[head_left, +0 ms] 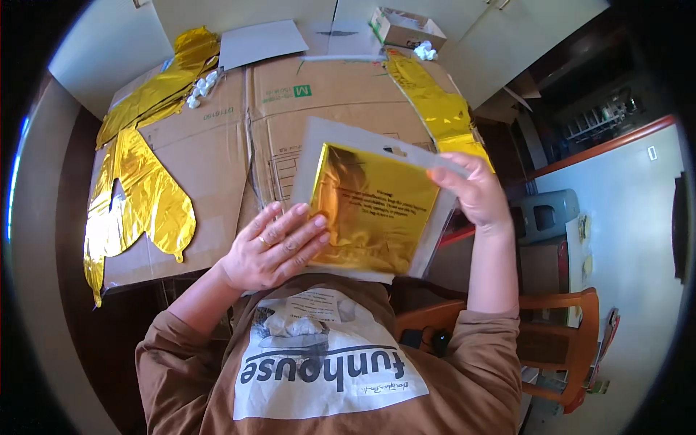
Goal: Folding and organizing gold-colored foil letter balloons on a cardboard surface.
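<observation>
A clear plastic bag (299, 163) with a folded sheet of shiny gold foil (384, 196) inside is tilted in front of my chest, over the near edge of the cardboard. It has a hang hole along its top edge and dark print on its face. My right hand (475, 190) pinches the bag's upper right corner between thumb and fingers. Lying flat over the lower left part of the bag is my left hand (279, 246), with fingers stretched out and a ring on one of them. Its thumb is not clearly visible.
Flattened cardboard (210, 159) covers the table. Flat gold foil shapes lie at the left (148, 203) and far right (431, 94). White crumpled bits (203, 88), a white sheet (262, 43) and a small open box (407, 30) are farther back. A wooden chair (558, 341) stands at right.
</observation>
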Motion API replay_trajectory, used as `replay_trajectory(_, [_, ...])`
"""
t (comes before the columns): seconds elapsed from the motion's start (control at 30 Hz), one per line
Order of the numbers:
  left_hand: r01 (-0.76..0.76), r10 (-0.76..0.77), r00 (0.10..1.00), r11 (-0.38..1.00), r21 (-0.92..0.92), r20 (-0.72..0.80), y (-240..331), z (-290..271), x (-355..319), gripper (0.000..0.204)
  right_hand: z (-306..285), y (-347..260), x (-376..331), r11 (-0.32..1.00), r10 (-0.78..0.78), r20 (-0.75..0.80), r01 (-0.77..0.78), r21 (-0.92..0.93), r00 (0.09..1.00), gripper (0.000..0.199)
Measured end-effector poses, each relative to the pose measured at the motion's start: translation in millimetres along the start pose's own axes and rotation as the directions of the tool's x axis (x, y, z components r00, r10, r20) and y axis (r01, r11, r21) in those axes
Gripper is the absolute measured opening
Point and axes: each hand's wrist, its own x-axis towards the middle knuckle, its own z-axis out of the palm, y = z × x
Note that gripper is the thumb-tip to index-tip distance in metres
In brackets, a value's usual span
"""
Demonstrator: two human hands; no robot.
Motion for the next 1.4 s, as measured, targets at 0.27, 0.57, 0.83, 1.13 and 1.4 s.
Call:
replay_trajectory(0.27, [0.412,-0.472,0.880,0.816,-0.405,-0.057,-2.8,25.2,-14.3,0.092,12.4,-28.9,17.9,0.855,-0.245,0.158,0.290,-0.431,0.957,0.021])
replay_trajectory(0.57, [0.565,-0.447,0.803,0.366,-0.739,0.393,-22.0,57.5,77.0,0.043,-20.6,-76.0,-11.0,0.749,-0.047,0.100,0.102,-0.655,0.994,0.038])
replay_trajectory(0.83, [0.236,-0.245,0.962,0.508,-0.828,0.123,86.7,87.9,121.6,0.055,-49.3,-35.0,-79.4,0.309,0.350,-0.023,-0.138,-0.941,0.937,0.012])
replay_trajectory(1.13, [0.595,-0.105,0.791,0.364,-0.717,0.603,59.4,72.3,14.4,0.030,-176.1,276.4,-71.6,-0.205,0.254,-0.340,-0.293,-0.934,0.905,0.023])
replay_trajectory(1.4, [0.715,-0.407,0.698,0.350,-0.606,0.588,39.0,14.0,-31.3,0.025,-124.5,349.7,-1.3,-0.150,0.270,-0.366,-0.336,-0.930,0.891,0.029])
